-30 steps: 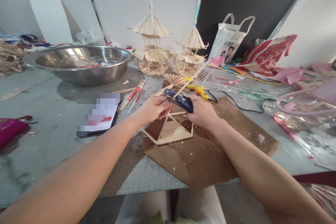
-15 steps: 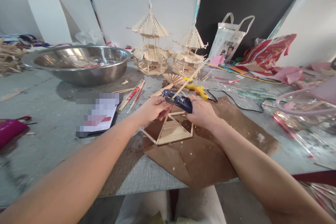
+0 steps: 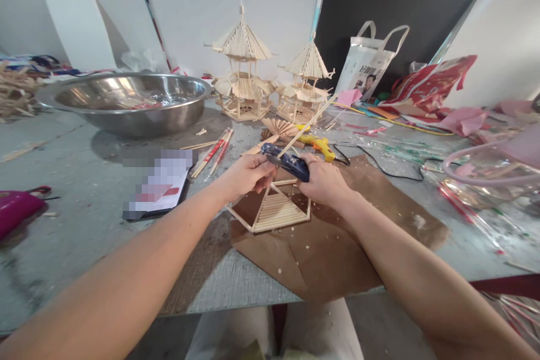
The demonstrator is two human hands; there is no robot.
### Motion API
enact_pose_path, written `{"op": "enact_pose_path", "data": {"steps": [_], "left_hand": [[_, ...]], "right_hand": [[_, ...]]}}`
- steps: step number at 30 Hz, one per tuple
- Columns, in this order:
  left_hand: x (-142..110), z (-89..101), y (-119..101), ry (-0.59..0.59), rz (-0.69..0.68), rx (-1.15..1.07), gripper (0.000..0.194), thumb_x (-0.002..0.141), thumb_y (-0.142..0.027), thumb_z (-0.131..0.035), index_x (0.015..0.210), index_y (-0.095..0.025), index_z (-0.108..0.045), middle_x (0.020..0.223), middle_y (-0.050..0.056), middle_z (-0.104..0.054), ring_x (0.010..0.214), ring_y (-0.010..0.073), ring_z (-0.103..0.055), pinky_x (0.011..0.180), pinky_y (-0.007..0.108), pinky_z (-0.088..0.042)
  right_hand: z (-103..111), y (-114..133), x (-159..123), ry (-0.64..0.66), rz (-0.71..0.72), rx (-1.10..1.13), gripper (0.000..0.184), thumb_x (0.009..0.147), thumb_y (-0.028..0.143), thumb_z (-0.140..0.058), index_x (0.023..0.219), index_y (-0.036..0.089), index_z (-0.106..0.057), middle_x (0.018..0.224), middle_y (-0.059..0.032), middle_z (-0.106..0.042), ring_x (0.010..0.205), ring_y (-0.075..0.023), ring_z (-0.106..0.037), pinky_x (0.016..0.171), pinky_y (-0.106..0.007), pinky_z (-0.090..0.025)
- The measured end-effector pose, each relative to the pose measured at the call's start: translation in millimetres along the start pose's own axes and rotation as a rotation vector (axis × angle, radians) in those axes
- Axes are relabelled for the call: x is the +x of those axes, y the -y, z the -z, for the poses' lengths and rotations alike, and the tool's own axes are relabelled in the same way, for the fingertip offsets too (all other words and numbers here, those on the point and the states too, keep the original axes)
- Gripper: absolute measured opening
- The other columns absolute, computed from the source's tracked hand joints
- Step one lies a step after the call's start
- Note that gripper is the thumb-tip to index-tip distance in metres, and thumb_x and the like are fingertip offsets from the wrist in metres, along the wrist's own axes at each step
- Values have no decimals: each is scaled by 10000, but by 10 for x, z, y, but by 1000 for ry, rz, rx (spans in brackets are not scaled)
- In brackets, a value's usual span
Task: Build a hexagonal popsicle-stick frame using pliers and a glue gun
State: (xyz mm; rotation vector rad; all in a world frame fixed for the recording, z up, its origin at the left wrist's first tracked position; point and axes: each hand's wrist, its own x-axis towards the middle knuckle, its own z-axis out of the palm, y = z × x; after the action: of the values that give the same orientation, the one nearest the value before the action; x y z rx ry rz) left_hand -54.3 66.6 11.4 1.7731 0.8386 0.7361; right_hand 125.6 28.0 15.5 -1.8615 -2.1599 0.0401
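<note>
My right hand (image 3: 325,178) grips a dark blue hand cutter (image 3: 297,167) whose metal end points left. A thin wooden stick (image 3: 309,123) runs up and right from the cutter's jaws. My left hand (image 3: 250,173) pinches the lower end of this stick, close against the jaws; the fingertips are partly hidden. Below both hands lies a flat frame of wooden sticks (image 3: 282,212), with one triangular section filled by parallel sticks. It rests on a brown sheet (image 3: 337,253) strewn with small chips.
Two stick-built pagodas (image 3: 241,39) (image 3: 310,62) stand behind. A yellow glue gun (image 3: 323,145) lies beyond my right hand, its black cord trailing right. On the left are a steel basin (image 3: 147,118), a phone (image 3: 162,185) and several red-marked chopsticks (image 3: 217,152). A clear container (image 3: 485,183) stands right.
Almost nothing differs. Both hands keep their hold on the cutter and the stick, with only a very slight shift.
</note>
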Motion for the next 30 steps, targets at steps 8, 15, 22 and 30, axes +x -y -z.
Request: {"op": "enact_pose_path", "data": {"steps": [8,15,22,30], "left_hand": [[7,18,28,-1,-28,3,349,750,-476,-486,610,-159,-452,441,-44,-460,354,47,-407,367,176,-307],[2,10,13,8,-9,-11,336,749,-468,-487,616,-163,-446,431,-51,-446,353,47,-397,364,176,-304],[-1,31,15,38,3,6,343,753,-463,-480,592,-163,-443,438,-47,-462,357,47,-403,367,178,-313],[-24,22,-47,33,10,16,349,749,-466,-481,581,-162,-439,441,-40,-461,359,53,-408,363,178,-320]], "right_hand": [[12,7,7,27,-28,-16,488,667,276,-490,1146,189,-452,983,-89,-628,916,-238,-584,765,-324,-420],[7,-11,3,11,-13,-24,485,661,284,-480,1136,190,-451,986,-93,-627,909,-242,-588,761,-338,-430],[14,-1,2,38,-18,-72,447,666,314,-468,1099,202,-474,924,-83,-637,840,-248,-603,710,-346,-441],[28,-9,9,46,-10,-88,373,657,328,-449,993,196,-543,823,-84,-644,783,-265,-608,668,-343,-443]]}}
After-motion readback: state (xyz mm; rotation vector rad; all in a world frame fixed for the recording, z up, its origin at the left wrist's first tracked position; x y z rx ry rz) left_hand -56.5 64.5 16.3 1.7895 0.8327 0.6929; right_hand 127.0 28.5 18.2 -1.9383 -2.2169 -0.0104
